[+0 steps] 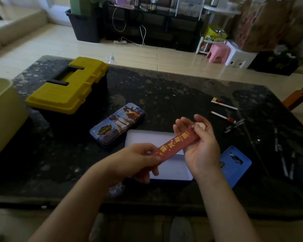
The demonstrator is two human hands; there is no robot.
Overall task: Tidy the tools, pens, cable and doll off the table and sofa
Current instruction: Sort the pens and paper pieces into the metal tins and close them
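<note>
At the far left edge we see a pale yellow-green bin (3,117), cut off by the frame, standing at the end of the dark mottled table (164,91). Just right of it a yellow toolbox (68,89) with a black handle sits on the table with its lid down. Nearer to us and further right lies a closed pencil tin (117,125) printed with figures, set at a slant.

Beside that tin, close to the near edge, we find an open tin (142,138) with a pale inside; nothing shows in the part we can see. Above it the left grip (138,163) pinches the lower end of a red strip (175,144) bearing gold characters, thumb on top and fingers curled beneath. The strip runs up and to the right, held in the air over the open tin. Its upper end lies across the fingers of the right grip (202,149), which is turned palm up, the thumb pressing on a small pale round piece at that end.

Right of the right wrist a blue lid (238,169) lies on the table, touching or overlapping the open tin's corner; we cannot tell which. Further back, two white pens (224,104) with red marks lie apart, roughly parallel. Just beside them some short dark pens (235,124) lie loose, and more dark pens (285,165) lie near the right edge, too blurred to count.
</note>
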